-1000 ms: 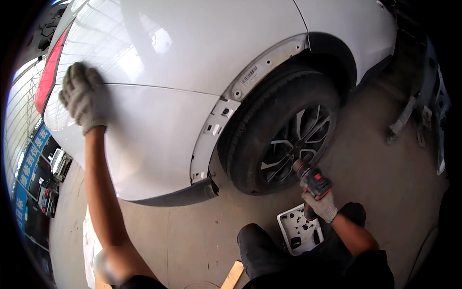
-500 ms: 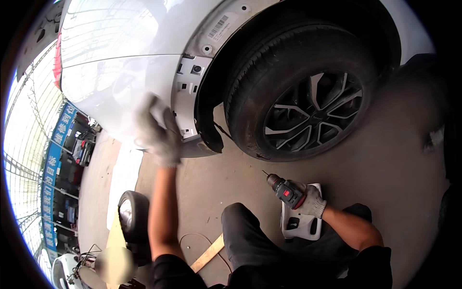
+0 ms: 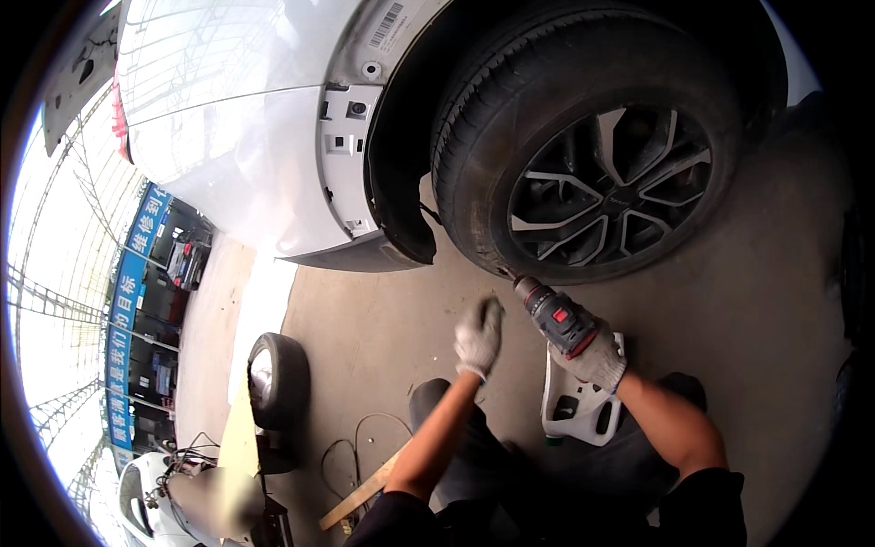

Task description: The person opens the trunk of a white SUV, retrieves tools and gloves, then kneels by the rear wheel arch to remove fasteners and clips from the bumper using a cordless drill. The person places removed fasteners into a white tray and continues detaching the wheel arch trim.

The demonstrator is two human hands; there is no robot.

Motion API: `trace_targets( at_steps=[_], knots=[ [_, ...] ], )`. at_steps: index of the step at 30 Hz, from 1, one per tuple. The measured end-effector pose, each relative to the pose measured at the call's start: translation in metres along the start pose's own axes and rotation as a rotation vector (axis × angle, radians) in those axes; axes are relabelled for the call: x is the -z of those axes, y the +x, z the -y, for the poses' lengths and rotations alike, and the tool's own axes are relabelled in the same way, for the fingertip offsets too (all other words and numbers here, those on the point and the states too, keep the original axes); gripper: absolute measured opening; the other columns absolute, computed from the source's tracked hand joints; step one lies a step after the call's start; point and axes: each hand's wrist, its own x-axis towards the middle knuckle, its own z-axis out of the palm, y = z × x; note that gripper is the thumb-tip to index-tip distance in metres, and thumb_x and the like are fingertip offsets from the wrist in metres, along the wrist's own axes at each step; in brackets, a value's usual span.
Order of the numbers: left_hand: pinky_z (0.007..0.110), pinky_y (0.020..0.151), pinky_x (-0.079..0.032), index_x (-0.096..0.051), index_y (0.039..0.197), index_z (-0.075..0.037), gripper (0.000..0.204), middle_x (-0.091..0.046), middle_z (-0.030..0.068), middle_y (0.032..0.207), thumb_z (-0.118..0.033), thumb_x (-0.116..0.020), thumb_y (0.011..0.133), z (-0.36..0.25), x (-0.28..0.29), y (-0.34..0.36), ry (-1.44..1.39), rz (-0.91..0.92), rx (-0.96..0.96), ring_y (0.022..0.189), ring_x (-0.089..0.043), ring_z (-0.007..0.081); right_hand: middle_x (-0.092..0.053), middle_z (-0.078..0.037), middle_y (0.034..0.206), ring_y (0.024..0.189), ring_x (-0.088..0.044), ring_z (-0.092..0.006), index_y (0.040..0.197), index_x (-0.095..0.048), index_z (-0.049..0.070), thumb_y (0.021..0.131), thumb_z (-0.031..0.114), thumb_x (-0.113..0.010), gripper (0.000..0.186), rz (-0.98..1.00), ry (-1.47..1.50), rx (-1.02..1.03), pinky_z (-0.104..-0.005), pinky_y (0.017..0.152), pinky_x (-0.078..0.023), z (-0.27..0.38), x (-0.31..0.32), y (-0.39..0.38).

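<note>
My right hand (image 3: pixel 594 357), in a knitted work glove, grips a dark grey cordless drill (image 3: pixel 558 317) with red accents. Its chuck points up and left, and its tip overlaps the lower edge of the tyre (image 3: pixel 474 196) in view; contact I cannot tell. My left hand (image 3: pixel 478 339), also gloved, hovers left of the drill, fingers loosely apart and nothing seen in them. Ahead stands a white car body (image 3: pixel 228 155) with a bare bumper-edge bracket (image 3: pixel 344 137) beside the wheel arch. Below the drill, near my right knee, lies a white plastic jug (image 3: pixel 583 410) with handle openings.
At left, a loose small wheel (image 3: pixel 281 381) stands by a yellowish board (image 3: pixel 239 447). A wooden strip (image 3: pixel 365 488) and a thin cable (image 3: pixel 326 465) lie on the floor left of my knees. Farther left hangs a blue banner (image 3: pixel 128 319), and another white car (image 3: pixel 146 497) is parked.
My left hand has come down and right, from in front of the car body to beside the drill. The drill has risen toward the tyre in my right hand. The view has shifted slightly.
</note>
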Motion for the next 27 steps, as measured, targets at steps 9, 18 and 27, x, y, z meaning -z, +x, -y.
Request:
trace_targets(
  at_steps=[9,18,27],
  knots=[
    [0.026,0.063,-0.051,-0.068,0.099,0.0,0.032,-0.069,0.0083,0.083,-0.032,-0.062,0.095,-0.194,0.146,0.162,0.106,-0.57,-0.379,0.069,-0.064,0.0149,-0.057,-0.009,0.131,0.117,-0.058,-0.0209,0.138,-0.043,0.006,0.086,0.012,-0.062,0.055,0.121,0.013,-0.013,-0.0348,0.096,-0.052,-0.001,-0.01,-0.004],
    [0.026,0.064,-0.054,-0.069,0.101,0.0,0.03,-0.069,0.0058,0.079,-0.028,-0.06,0.094,-0.198,0.151,0.17,-0.006,-0.454,-0.272,0.07,-0.066,0.0124,-0.06,-0.012,0.125,0.11,-0.062,-0.0246,0.134,-0.048,0.008,0.079,0.017,-0.068,0.06,0.014,0.125,0.009,-0.0365,0.094,-0.052,-0.026,-0.035,-0.005],
    [0.032,0.077,-0.051,-0.066,0.107,-0.003,0.033,-0.069,0.01,0.091,-0.032,-0.057,0.094,-0.198,0.151,0.152,-0.022,-0.42,-0.226,0.083,-0.066,0.0173,-0.05,-0.009,0.139,0.124,-0.052,-0.0184,0.14,-0.042,0.004,0.098,0.017,-0.045,0.044,0.178,1.325,-0.188,-0.0307,0.101,-0.046,-0.003,-0.029,0.003]
  ],
)
